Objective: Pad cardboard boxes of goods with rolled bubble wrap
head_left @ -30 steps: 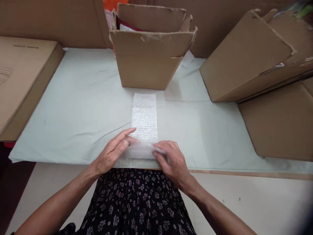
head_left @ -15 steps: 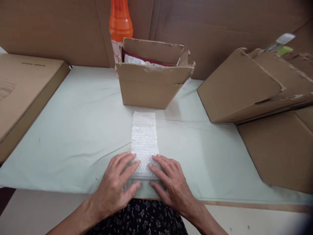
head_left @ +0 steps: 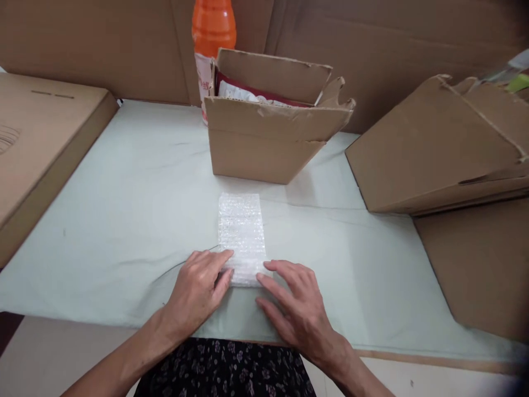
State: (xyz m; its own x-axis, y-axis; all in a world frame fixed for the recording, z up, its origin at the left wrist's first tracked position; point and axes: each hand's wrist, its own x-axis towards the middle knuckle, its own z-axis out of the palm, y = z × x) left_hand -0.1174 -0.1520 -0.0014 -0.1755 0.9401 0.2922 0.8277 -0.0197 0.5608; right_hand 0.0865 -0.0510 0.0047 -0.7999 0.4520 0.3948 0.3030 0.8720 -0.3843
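Note:
A strip of clear bubble wrap [head_left: 241, 226] lies on the cloth-covered table in front of me, its near end doubled over. At its near left corner my left hand [head_left: 198, 284] has its thumb and fingers closed on the wrap's edge. My right hand [head_left: 295, 300] rests at the near right corner with its fingers apart, the fingertips touching the wrap and the thumb off it. What lies inside the folded layers, if anything, cannot be seen.
Beyond the wrap stands an open cardboard box [head_left: 264, 143] with packets inside. Behind it is an orange bottle [head_left: 214, 27]. More cardboard boxes [head_left: 417, 149] stand at the right, and a flat carton [head_left: 49, 127] lies at the left. A pale green cloth [head_left: 136, 182] covers the table.
The bubble wrap's near end has moved away from me and the strip looks shorter. My left hand's fingers have drawn together at its edge. The view has shifted slightly.

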